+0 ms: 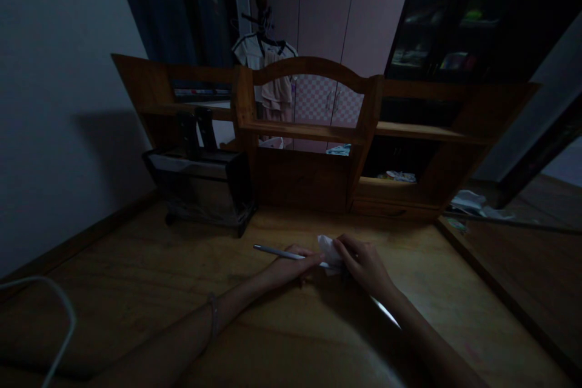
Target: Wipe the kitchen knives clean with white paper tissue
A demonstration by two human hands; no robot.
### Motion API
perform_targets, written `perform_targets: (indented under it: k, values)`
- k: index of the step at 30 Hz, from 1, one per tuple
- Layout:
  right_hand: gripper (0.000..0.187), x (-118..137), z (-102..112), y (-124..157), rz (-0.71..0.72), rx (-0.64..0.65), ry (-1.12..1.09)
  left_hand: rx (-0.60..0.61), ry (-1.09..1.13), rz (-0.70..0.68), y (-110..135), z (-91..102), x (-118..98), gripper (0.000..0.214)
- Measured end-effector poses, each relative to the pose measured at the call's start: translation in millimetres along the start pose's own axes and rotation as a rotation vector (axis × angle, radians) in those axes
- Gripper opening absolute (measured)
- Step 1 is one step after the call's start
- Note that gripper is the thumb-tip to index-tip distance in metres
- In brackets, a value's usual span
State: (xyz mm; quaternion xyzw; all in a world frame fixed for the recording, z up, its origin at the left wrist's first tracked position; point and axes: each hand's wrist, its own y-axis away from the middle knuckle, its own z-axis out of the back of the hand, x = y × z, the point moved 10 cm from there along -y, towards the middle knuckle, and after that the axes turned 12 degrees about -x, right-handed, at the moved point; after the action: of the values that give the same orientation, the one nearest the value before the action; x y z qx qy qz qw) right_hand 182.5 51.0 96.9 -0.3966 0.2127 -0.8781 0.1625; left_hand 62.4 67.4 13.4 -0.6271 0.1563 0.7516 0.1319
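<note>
My left hand (295, 264) is closed around a slim silver-grey rod (275, 251), whose rounded end sticks out to the left. Its other end runs toward a crumpled white tissue (327, 248), where I cannot make out its shape. The fingers of my right hand (361, 260) pinch this tissue around or against the rod's far end. Both hands are just above the wooden desk top (254, 327), close together. A narrow bright streak (386, 313) shows beside my right wrist; whether it is a shiny object or a reflection I cannot tell.
A black rack (236, 191) with black-handled knives (207, 130) stands at the back left. Behind the hands rises a wooden shelf unit (304, 130) with a small drawer (395, 209). A white cable (68, 309) curves at the left edge. The room is dim.
</note>
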Motion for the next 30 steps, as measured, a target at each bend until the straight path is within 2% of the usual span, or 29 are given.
perform_targets:
  k: [9, 22, 30]
  values:
    - [0.029, 2.6, -12.5, 4.9, 0.005, 0.081, 0.017, -0.016, -0.025, -0.009, -0.9, 2.2, 0.9, 0.049]
    - [0.028, 4.1, -14.3, 5.7, 0.02, 0.103, 0.014, 0.001, -0.027, -0.064, -0.4, 2.4, -2.7, 0.05]
    - [0.028, 2.5, -19.0, 7.4, 0.032, 0.144, 0.028, -0.009, -0.026, -0.043, -1.0, 1.4, 1.2, 0.053]
